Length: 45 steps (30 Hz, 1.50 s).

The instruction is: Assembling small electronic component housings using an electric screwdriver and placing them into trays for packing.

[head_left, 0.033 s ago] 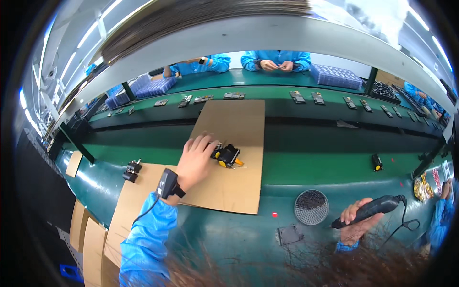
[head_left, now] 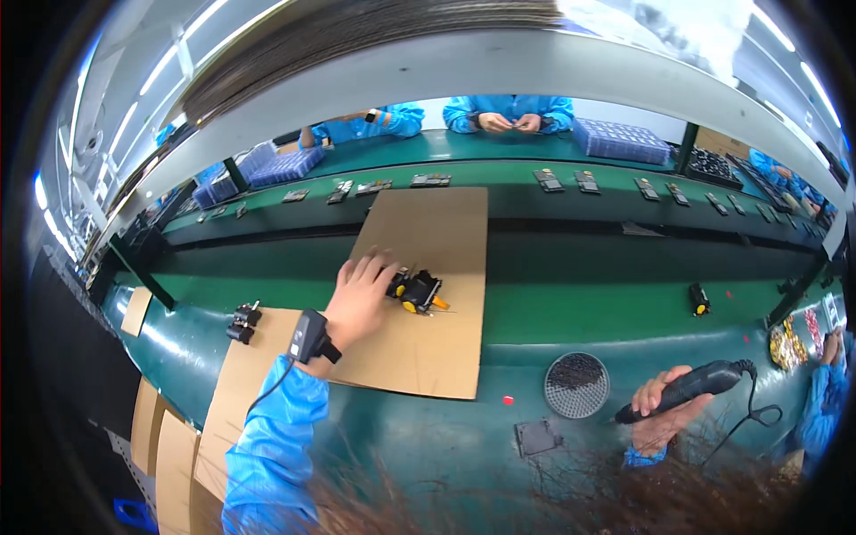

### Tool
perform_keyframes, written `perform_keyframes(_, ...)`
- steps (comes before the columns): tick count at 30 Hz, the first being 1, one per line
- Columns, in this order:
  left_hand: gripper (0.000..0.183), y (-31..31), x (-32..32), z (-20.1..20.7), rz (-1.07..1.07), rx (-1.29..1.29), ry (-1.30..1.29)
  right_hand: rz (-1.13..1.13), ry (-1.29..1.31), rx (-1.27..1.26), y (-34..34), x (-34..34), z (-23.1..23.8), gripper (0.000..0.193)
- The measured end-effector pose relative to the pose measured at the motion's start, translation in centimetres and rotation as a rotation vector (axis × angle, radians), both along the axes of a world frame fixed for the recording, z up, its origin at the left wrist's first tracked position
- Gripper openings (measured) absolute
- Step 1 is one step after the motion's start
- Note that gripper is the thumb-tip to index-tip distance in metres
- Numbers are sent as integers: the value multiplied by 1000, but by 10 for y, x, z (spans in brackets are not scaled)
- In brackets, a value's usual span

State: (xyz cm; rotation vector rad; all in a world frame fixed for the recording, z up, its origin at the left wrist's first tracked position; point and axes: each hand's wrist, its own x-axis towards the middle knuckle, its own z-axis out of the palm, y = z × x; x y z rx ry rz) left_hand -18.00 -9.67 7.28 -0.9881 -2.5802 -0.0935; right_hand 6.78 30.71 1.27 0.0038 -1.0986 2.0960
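Observation:
My left hand [head_left: 358, 299] reaches over the cardboard sheet [head_left: 434, 357], its fingers stretched out and apart. Its fingertips touch the left side of a cluster of small black and yellow parts [head_left: 417, 291] with an orange piece; the hand hides some of it, and the thumb does not show. At the lower right, my right hand [head_left: 661, 415] is wrapped round a black corded electric screwdriver [head_left: 700, 382], held tilted with its narrow end toward the left. Left of that end stands a round grey dish [head_left: 577, 407] holding many small dark screws.
A flat dark square [head_left: 539, 438] and a red bit [head_left: 508, 400] lie near the dish. Another black and yellow part [head_left: 699, 300] sits at right, black parts [head_left: 242, 323] at left. Circuit boards [head_left: 547, 181] line the far belt. Co-workers' hands [head_left: 510, 123] are beyond; a shelf [head_left: 410, 67] crosses overhead.
The whole view has shifted very slightly. Both hands, the screwdriver and the parts keep practically the same places relative to each other.

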Motion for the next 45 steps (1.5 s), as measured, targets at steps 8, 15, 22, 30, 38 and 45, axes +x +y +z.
perform_keyframes(8,60,-30,11,25,-3,138,-232,-27,-14,-66,3,4,7,80)
perform_keyframes(15,71,-4,116,-12,18,717,-693,-15,-47,16,-2,2,24,84)
perform_keyframes(22,64,140,188,-34,-431,348,-668,-13,-46,16,0,-1,10,85)
perform_keyframes(30,64,148,193,-50,-371,304,-607,-1,-45,111,-7,-4,8,87)
perform_keyframes(38,61,146,191,-68,-352,432,-616,94,68,265,-19,-24,24,88)
perform_keyframes(45,62,140,187,-62,-401,262,-655,45,-19,358,-14,-30,12,83)
